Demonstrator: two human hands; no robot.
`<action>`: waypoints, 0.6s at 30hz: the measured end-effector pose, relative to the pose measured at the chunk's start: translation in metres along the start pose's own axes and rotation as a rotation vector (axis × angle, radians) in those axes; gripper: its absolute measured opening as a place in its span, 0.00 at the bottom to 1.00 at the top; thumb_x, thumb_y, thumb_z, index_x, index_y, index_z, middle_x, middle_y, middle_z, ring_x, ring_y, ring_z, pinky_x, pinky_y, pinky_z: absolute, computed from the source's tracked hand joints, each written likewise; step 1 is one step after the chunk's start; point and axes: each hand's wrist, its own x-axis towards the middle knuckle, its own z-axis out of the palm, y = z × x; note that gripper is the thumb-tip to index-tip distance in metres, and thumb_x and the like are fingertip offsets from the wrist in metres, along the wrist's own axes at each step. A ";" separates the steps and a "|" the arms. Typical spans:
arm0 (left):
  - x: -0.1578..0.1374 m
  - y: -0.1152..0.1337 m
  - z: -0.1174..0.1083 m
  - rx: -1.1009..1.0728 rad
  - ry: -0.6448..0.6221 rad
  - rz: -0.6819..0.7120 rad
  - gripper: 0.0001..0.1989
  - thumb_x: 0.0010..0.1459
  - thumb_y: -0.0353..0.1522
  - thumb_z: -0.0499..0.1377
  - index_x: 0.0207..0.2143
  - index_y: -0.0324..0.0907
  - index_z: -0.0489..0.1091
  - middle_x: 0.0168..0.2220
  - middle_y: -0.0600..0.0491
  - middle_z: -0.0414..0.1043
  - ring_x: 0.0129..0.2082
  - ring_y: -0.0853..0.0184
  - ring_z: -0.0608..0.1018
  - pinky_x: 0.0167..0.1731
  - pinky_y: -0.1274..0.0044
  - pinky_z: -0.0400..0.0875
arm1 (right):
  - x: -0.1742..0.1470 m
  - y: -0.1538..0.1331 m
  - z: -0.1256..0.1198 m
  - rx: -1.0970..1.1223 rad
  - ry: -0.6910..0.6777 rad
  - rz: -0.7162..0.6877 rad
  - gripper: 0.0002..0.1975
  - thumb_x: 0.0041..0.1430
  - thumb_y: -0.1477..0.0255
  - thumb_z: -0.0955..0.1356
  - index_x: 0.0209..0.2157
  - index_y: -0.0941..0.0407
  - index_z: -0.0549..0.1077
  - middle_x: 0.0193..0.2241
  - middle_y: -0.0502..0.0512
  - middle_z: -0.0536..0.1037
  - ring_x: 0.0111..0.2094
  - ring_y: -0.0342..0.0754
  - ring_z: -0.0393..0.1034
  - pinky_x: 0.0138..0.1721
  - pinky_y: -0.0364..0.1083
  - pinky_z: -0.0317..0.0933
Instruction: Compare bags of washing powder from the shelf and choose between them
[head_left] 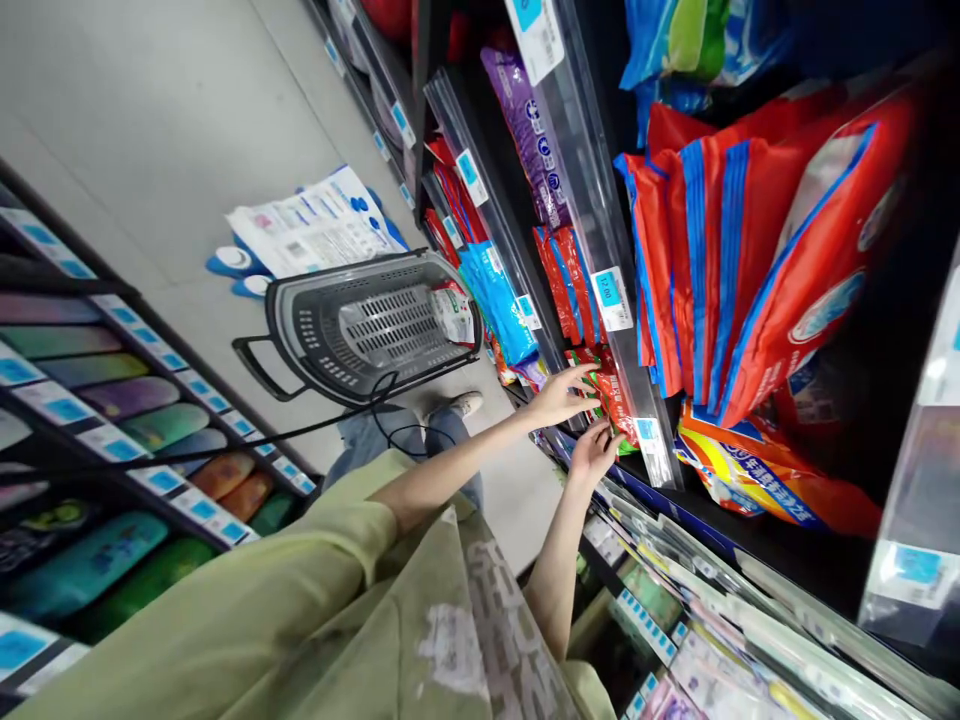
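On a lower shelf to the right sits a small shiny red bag with green edges (616,398), upright among similar bags. My left hand (561,396) reaches to its near side with fingers stretched out and apart, the fingertips at the bag. Below it, my right hand (595,455) has its fingers bent around the bag's lower corner, seemingly pinching it; part of the grip is hidden. Red bags with blue stripes (568,285) stand just beyond on the same shelf, and light-blue packets (499,300) lie on a level below.
A grey shopping basket (322,375) on the floor contains a white-and-red package (451,312). Beside it lies a large white-and-blue package (311,225). A shelf rail with price tags (611,298) runs close to my hands. Large red bags (750,250) fill the upper shelf. A dark cord (225,447) crosses the left.
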 end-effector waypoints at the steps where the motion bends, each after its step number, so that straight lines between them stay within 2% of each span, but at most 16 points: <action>1: 0.000 0.000 0.007 -0.012 0.019 0.012 0.37 0.41 0.21 0.76 0.56 0.44 0.79 0.55 0.41 0.76 0.42 0.63 0.84 0.35 0.81 0.81 | -0.004 0.002 0.003 -0.014 -0.015 0.030 0.14 0.59 0.59 0.77 0.38 0.54 0.78 0.43 0.54 0.81 0.55 0.45 0.76 0.67 0.48 0.67; 4: 0.001 -0.006 0.016 0.032 0.085 0.014 0.37 0.38 0.20 0.76 0.54 0.45 0.80 0.56 0.41 0.75 0.39 0.64 0.84 0.32 0.82 0.81 | -0.014 0.011 0.011 -0.069 -0.055 0.111 0.14 0.57 0.58 0.78 0.38 0.53 0.79 0.46 0.55 0.83 0.59 0.48 0.74 0.71 0.54 0.61; 7: -0.001 -0.014 0.005 0.015 0.148 -0.042 0.41 0.37 0.18 0.76 0.56 0.45 0.79 0.51 0.43 0.79 0.38 0.65 0.84 0.32 0.82 0.80 | -0.021 0.017 0.019 -0.101 -0.111 0.140 0.14 0.57 0.58 0.78 0.38 0.53 0.80 0.49 0.56 0.84 0.62 0.49 0.72 0.74 0.57 0.56; 10: -0.005 -0.020 -0.009 -0.043 0.136 -0.075 0.41 0.37 0.18 0.76 0.57 0.45 0.78 0.50 0.44 0.79 0.41 0.64 0.84 0.37 0.80 0.81 | -0.022 0.013 0.024 -0.084 -0.158 0.094 0.14 0.56 0.60 0.78 0.40 0.52 0.80 0.53 0.55 0.82 0.63 0.49 0.71 0.74 0.55 0.55; 13: -0.003 -0.027 -0.011 -0.091 0.105 -0.078 0.43 0.38 0.20 0.77 0.59 0.47 0.77 0.53 0.43 0.77 0.45 0.62 0.84 0.42 0.76 0.81 | -0.016 0.006 0.025 -0.068 -0.103 0.060 0.16 0.57 0.59 0.77 0.42 0.53 0.79 0.54 0.56 0.80 0.65 0.49 0.70 0.74 0.54 0.56; 16: 0.007 -0.032 -0.001 -0.088 0.094 -0.090 0.45 0.39 0.23 0.78 0.62 0.47 0.73 0.48 0.45 0.77 0.42 0.63 0.83 0.44 0.74 0.80 | -0.008 0.000 0.022 -0.018 -0.030 0.067 0.22 0.56 0.52 0.76 0.42 0.55 0.79 0.54 0.61 0.80 0.67 0.52 0.67 0.72 0.56 0.58; 18: 0.015 -0.031 0.006 -0.021 0.090 -0.070 0.40 0.41 0.26 0.78 0.58 0.44 0.74 0.45 0.47 0.78 0.39 0.64 0.82 0.43 0.73 0.78 | -0.005 -0.001 0.021 -0.017 -0.022 0.062 0.25 0.54 0.48 0.75 0.42 0.54 0.79 0.54 0.62 0.79 0.68 0.54 0.65 0.72 0.58 0.59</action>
